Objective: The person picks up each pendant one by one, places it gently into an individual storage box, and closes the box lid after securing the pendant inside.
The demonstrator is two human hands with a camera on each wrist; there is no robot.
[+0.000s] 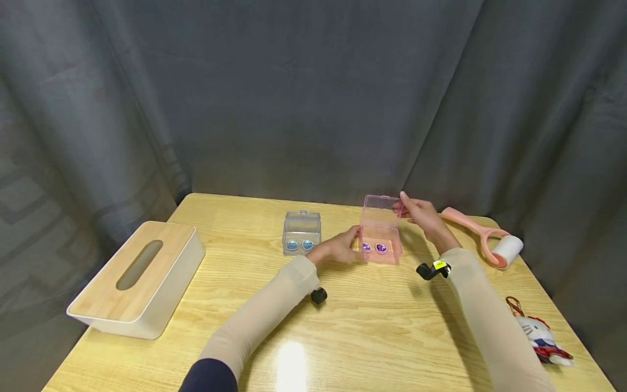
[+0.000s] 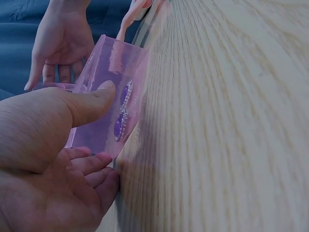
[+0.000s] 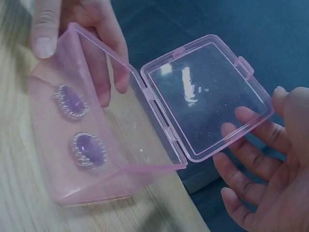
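Left hand (image 1: 342,247) has thumb and fingers round the pink box (image 1: 380,235), probably to steady it while the right hand (image 1: 425,216) pinches the raised lid (image 1: 379,210) by its edge. Two purple gems (image 1: 381,248) sit inside, between the hands; bluish box (image 1: 302,222)'s left of the grip.

I have both arms (image 1: 262,305) stretched toward the far edge of the table (image 1: 372,326), left grip (image 1: 339,246) low, right grip (image 1: 425,219) higher and nearer the far right corner, each thumb opposite its fingers.
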